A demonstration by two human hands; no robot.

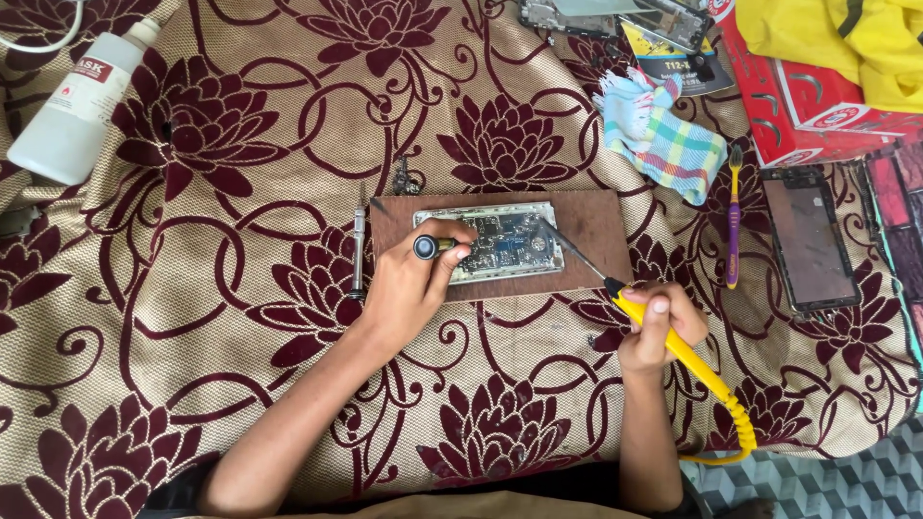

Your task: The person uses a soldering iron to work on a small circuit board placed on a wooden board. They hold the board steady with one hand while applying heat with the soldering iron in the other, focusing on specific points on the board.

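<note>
Left hand (409, 288) pinches a small tool (430, 247) over the phone board (500, 242) on the wood block (596, 226). Right hand (659, 322) fists yellow soldering iron (673, 341), tip at board's 3 o'clock. Work midway; phone open.

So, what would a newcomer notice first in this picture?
Probably the opened silver phone body on a brown wooden board in the middle of the maroon-flowered beige cloth. The right hand holds a yellow-handled soldering iron with its tip on the phone, while the left hand holds a small dark-capped tool over it.
</note>
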